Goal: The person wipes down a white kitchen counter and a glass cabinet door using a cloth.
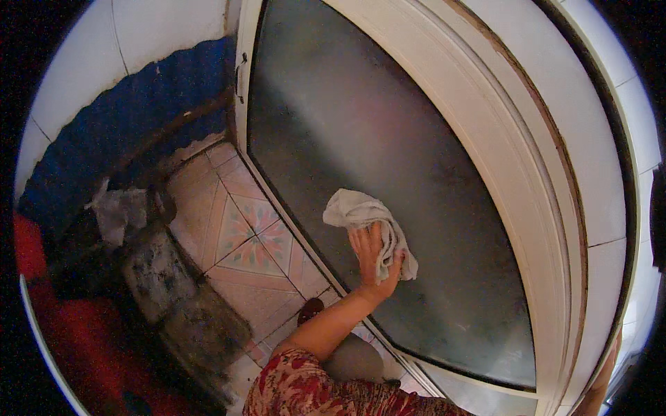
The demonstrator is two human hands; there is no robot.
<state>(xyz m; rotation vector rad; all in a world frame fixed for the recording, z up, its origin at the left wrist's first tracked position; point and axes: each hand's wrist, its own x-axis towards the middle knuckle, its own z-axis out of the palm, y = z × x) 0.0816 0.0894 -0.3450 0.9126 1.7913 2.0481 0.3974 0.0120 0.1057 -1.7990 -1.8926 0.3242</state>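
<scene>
A crumpled pale cloth lies bunched against the dark frosted glass panel of a white-framed door. My left hand presses it to the pane, fingers bent over the cloth and thumb to the right. Part of the cloth hangs out below the thumb. My left forearm comes up from a red patterned sleeve. At the far lower right, a strip of my right arm or hand shows beside the white edge. Its fingers cannot be made out.
The white door frame curves along the right. A small dark handle sits at the frame's upper left. Patterned floor tiles run below the door. At left are a blue wall section, a stained block and a red object.
</scene>
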